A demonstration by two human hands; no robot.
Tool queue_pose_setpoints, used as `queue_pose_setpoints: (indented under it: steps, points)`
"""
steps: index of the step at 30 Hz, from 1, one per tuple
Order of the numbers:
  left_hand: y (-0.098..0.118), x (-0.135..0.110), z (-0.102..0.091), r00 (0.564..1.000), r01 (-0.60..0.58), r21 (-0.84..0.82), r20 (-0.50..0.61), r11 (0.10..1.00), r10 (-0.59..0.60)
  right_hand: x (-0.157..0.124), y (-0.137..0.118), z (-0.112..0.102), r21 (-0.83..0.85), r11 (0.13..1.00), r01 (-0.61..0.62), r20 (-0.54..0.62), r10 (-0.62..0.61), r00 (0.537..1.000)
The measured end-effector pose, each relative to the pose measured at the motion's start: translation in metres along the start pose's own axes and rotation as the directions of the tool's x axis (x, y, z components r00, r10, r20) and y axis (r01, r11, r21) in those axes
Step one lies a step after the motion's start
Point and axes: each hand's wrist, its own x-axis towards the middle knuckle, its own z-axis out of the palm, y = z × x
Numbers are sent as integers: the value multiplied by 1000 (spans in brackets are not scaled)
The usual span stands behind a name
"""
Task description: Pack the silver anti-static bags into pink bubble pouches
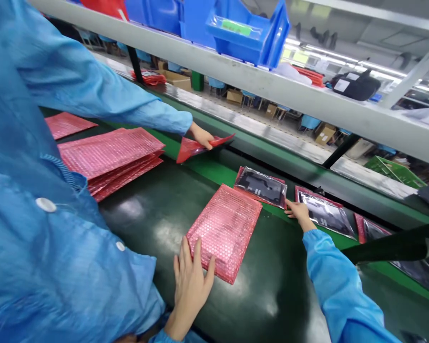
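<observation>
My left hand (190, 281) lies flat with fingers spread on the near corner of a pink bubble-wrap bag (225, 228) that rests on the dark green conveyor belt (157, 209). My right hand (297, 212) reaches across the belt, its fingers stretched out between two black parts. One black part in clear film (261, 186) is just left of the fingertips. The other black part (327, 214) touches the back of the hand. Nothing is gripped by either hand.
A co-worker's hand (201, 136) holds a red bag (196, 146) at the belt's far side. A stack of pink bubble bags (110, 157) lies on the left. More packed black parts (375, 231) follow on the right. Blue bins (250, 33) sit on the grey shelf (307, 95) overhead.
</observation>
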Motion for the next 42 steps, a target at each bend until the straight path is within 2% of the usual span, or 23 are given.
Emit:
queue_pose_setpoints:
  steps: [3, 6, 10, 13, 17, 20, 21, 23, 24, 25, 27, 29, 30, 31, 32, 34, 37, 38, 39, 40, 42]
  points:
    - [0, -2, 3, 998, -11, -30, -60, 999, 9, 20, -15, 7, -71, 990, -122, 75, 127, 989]
    - [-1, -5, 5, 998, -28, -53, -58, 998, 25, 21, -23, 22, -92, 982, -166, 148, 178, 973]
    - [-5, -8, 11, 999, -32, -72, -46, 997, 29, 4, -30, 36, 27, 986, -167, 245, 155, 957]
    - [-9, -7, 14, 998, -44, -106, -51, 993, 39, -12, -37, 35, 171, 973, -152, 289, 98, 952]
    - [-8, -7, 4, 997, -45, -251, -66, 967, 29, -35, -49, 13, 366, 923, -118, 310, -1, 951]
    - [8, -16, -16, 995, -20, -490, -92, 871, -29, -60, -58, -16, 496, 864, -89, 302, -75, 950]
    - [16, -19, -23, 998, 6, -593, -42, 805, -39, -71, -60, -27, 532, 843, -80, 297, -97, 950]
    - [36, -24, -36, 982, 161, -776, 187, 610, -22, -98, -60, -47, 593, 803, -60, 283, -137, 949]
    - [47, -24, -40, 940, 294, -822, 341, 488, 8, -114, -58, -57, 615, 787, -50, 274, -154, 949]
    - [58, -23, -42, 871, 441, -823, 489, 358, 49, -132, -54, -65, 632, 774, -41, 265, -166, 950]
    - [77, -17, -40, 682, 711, -697, 716, 95, 149, -171, -41, -81, 651, 759, -31, 258, -183, 949]
    - [93, -6, -33, 481, 876, -467, 831, -119, 280, -212, -19, -95, 653, 757, -26, 249, -182, 951]
    - [99, 0, -28, 406, 912, -358, 850, -198, 334, -233, -4, -103, 650, 760, -30, 241, -169, 956]
    - [104, 5, -24, 355, 927, -271, 858, -261, 371, -253, 13, -110, 647, 761, -36, 224, -145, 964]
    - [107, 9, -20, 322, 930, -209, 861, -303, 395, -273, 32, -117, 646, 762, -55, 212, -110, 971]
    - [111, 13, -13, 268, 939, -139, 868, -314, 418, -306, 72, -130, 642, 758, -118, 211, -27, 977]
    - [110, 11, -1, 140, 982, -68, 886, -174, 442, -338, 127, -145, 587, 782, -209, 206, 105, 973]
    - [109, 10, 3, 111, 989, -59, 896, -133, 429, -343, 141, -147, 555, 802, -219, 181, 141, 973]
    - [107, 9, 7, 104, 992, -65, 911, -110, 399, -346, 153, -148, 517, 828, -220, 145, 168, 975]
    - [105, 8, 11, 118, 991, -87, 927, -101, 355, -348, 163, -147, 476, 853, -214, 102, 188, 977]
    - [101, 10, 15, 181, 983, -171, 945, -59, 273, -348, 175, -142, 399, 892, -210, 42, 211, 977]
